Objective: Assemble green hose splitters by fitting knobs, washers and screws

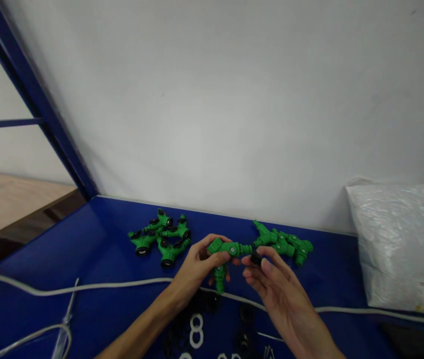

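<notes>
Now: left hand (201, 253) clamps forked green fitting (233, 249), thumb over near side, fingers behind; one branch points toward right hand (285, 289), another down | right thumb and fingertips pinch small black part (255, 258) just beside that branch's tip, contact unclear | more green fittings (282, 245) beyond on blue tabletop (103, 239)

The right hand (282, 285) hides much of a small black plastic part (255, 258), possibly a knob. The bottom edge cuts off flat white rings (185, 355) and a clear-handled screwdriver (60, 343); print on the silvery wrapped parcel (402, 244) is too blurred to read.
</notes>
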Demonstrator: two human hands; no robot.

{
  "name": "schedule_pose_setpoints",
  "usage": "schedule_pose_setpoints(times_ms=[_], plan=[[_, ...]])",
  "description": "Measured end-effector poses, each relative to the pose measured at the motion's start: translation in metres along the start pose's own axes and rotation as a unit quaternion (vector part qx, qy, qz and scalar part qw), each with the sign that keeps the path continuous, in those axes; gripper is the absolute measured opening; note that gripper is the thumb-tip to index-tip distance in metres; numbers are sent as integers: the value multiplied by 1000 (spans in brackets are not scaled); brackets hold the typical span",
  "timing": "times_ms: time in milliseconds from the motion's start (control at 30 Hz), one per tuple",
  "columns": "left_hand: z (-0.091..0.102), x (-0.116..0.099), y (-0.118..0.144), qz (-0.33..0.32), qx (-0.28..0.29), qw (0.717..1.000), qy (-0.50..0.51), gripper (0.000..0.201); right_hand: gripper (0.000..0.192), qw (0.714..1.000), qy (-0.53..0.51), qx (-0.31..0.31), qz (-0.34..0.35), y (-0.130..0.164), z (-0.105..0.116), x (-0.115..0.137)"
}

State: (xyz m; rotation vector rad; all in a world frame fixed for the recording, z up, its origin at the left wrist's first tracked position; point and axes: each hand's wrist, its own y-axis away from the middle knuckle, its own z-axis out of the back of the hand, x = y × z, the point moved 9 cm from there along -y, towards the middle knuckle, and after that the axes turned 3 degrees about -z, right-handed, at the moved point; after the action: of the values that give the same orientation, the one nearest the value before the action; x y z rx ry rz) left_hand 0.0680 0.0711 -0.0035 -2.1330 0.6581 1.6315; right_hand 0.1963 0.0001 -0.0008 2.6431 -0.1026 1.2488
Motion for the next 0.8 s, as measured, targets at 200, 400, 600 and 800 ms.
schedule_pose_setpoints(times_ms=[200, 400, 600, 800], plan=[[-4, 1, 1, 14, 12, 1000, 12, 39, 33, 999, -45, -20, -21, -1, 5, -5], [-3, 6, 1, 27, 12, 999, 14, 38, 22, 994, -94, -36, -34, 0, 9, -7], [-5, 7, 1, 39, 11, 999, 27, 35, 24, 996, -81, -25, -22, 6, -1, 3], [-3, 11, 1, 36, 10, 993, 115, 36, 39, 999, -41, 2, 3, 0, 5, 1]])
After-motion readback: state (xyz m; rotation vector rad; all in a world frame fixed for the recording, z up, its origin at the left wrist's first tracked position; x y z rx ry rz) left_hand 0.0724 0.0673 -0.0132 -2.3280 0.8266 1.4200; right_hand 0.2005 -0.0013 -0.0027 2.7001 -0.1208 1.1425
